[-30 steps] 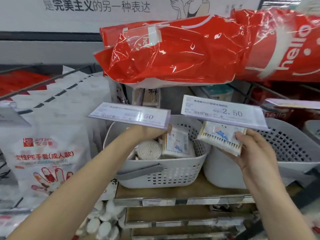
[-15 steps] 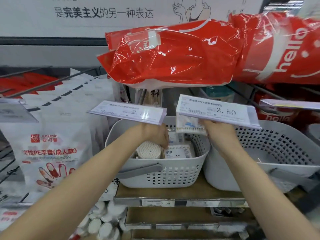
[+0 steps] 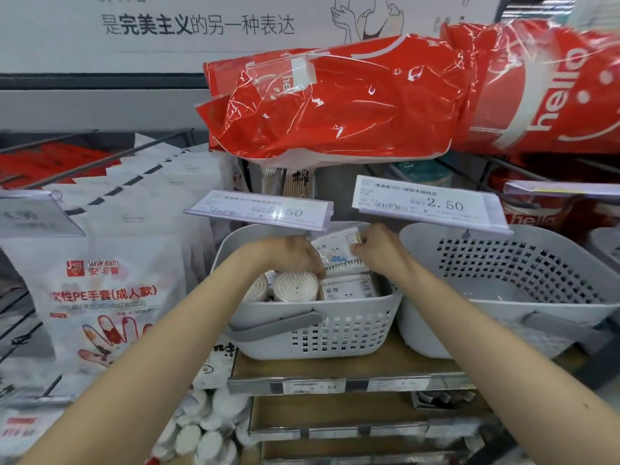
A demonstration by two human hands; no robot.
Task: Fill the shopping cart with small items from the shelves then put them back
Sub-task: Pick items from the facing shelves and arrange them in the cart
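Holding a swab pack (image 3: 339,255) over the basket (image 3: 315,333).
Right hand (image 3: 379,251) pinches it; left hand (image 3: 295,258) curls onto its edge.

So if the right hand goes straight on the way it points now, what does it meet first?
The right hand points left and slightly down; it already grips the cotton swab pack. Beyond that, probably the left hand on the pack's other side, though depth is unclear.

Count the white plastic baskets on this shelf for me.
3: the left basket under both hands, holding cotton swab packs; a larger one beside it on the right; and a sliver of a third at the right edge. More may sit out of frame.
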